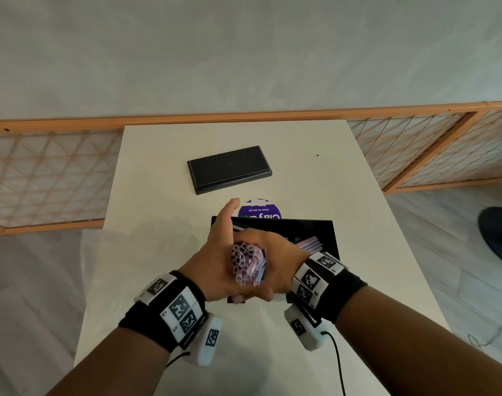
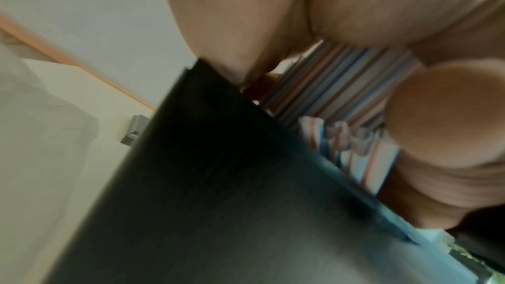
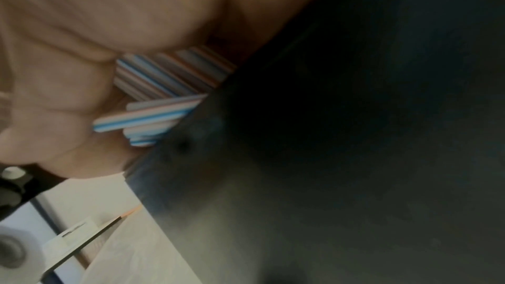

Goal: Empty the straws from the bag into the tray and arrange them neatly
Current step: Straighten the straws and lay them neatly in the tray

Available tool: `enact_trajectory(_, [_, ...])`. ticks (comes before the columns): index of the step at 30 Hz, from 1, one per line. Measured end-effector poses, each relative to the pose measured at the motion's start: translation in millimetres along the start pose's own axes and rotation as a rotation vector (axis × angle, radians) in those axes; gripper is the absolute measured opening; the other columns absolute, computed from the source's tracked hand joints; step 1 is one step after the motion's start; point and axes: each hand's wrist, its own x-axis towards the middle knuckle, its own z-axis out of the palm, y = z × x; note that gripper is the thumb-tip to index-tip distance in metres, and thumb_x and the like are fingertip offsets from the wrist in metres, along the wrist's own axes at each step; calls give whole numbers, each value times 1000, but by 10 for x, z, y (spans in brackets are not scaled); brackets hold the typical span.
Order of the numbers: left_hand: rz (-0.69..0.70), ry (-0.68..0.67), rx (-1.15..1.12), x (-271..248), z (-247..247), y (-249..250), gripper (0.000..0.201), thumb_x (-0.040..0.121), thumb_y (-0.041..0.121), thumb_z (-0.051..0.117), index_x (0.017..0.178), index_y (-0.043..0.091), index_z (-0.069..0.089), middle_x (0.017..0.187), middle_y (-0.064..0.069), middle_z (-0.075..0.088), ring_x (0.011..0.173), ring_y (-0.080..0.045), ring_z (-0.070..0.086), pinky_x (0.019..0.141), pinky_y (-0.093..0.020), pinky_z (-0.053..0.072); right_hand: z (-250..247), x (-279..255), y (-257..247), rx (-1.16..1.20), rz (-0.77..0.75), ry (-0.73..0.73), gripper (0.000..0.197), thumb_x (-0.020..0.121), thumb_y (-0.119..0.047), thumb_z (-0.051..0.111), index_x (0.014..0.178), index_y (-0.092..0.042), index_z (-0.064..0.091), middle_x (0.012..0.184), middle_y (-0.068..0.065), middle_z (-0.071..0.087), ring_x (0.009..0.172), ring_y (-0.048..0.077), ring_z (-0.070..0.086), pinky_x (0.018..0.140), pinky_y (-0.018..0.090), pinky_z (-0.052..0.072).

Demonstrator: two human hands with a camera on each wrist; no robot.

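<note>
My left hand and right hand meet at lower centre of the head view, both wrapped around one bundle of striped straws. The bundle stands nearly on end, its open tips facing the camera. My left thumb points up toward the top of the frame while the other fingers curl round the straws; the right hand clasps them from the other side. The wrist views show the stripes, blue, orange and white, pressed between palms, and a few straws sitting crooked below the main bunch.

Directly beneath the hands lies the black tray, with several loose straws already in it toward the right. A purple round label peeks out just behind the tray. Further up the white surface, well apart, lies a flat black slab, perhaps a lid. I cannot make out the bag clearly.

I judge the emptying done and the squaring-up underway. Next I should tip the bundle flat into the tray, lengthwise, let go gently, then nudge the strays parallel.
</note>
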Motion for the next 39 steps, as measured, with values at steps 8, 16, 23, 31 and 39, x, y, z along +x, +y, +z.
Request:
enact_trajectory(8, [-276,-42,302,-184,-533,251,158,36,39,104,153,44,-2,147,24,26,129,0,40,104,-21,38,-159,-85,-17,-6,94,-111,78,47,-69,82,116,-41,57,113,-20,62,106,2,60,94,34,53])
enact_trajectory(16, [-383,-37,282,-47,-510,250,61,66,5,93,106,22,50,88,-2,73,73,-16,74,63,-28,59,-258,-78,-266,-84,78,-209,78,58,-55,88,126,-32,58,123,-14,62,115,11,58,104,42,45])
enact_trajectory(23, [-421,141,213,86,-496,203,29,78,6,75,91,15,51,77,-10,74,69,-26,68,73,-43,59,-264,-11,-273,-60,107,-228,69,63,-44,89,123,-28,59,120,-10,62,110,13,59,101,39,48])
enact_trajectory(31, [-419,260,351,34,-348,234,28,80,15,75,71,17,49,68,1,53,59,-14,42,56,-27,34,-143,91,-292,-115,97,-180,54,63,-56,82,106,-29,66,101,-11,65,96,16,62,100,49,44])
enact_trajectory(39, [-346,465,54,-98,-370,390,22,61,30,78,67,15,63,67,-7,66,64,-21,56,62,-37,47,-168,152,-379,69,117,-45,34,73,-31,83,102,-20,68,96,-2,70,86,11,65,80,23,54])
